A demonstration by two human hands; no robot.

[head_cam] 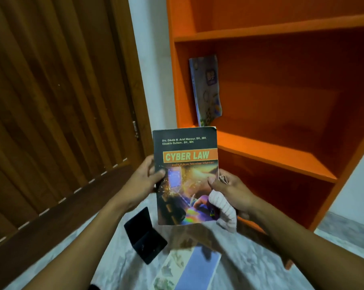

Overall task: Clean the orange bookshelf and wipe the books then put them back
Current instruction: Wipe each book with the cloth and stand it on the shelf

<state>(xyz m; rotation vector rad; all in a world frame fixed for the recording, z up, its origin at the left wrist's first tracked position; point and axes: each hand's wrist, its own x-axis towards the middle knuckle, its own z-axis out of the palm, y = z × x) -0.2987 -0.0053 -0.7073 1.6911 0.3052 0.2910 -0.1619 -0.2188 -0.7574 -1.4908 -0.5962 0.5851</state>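
Note:
I hold a dark book titled "Cyber Law" (187,176) upright in front of the orange bookshelf (281,160). My left hand (143,181) grips its left edge with the thumb on the cover. My right hand (231,191) pinches its right edge and also clutches a pale striped cloth (224,208) that hangs below the fingers. One blue-patterned book (207,91) leans against the left inner wall of the middle shelf compartment. The other shelves in view hold nothing.
A brown wooden door (57,114) stands to the left of the shelf. On the pale marble floor (344,231) below my hands lie a black folding case (144,235) and a blue and white book (189,268).

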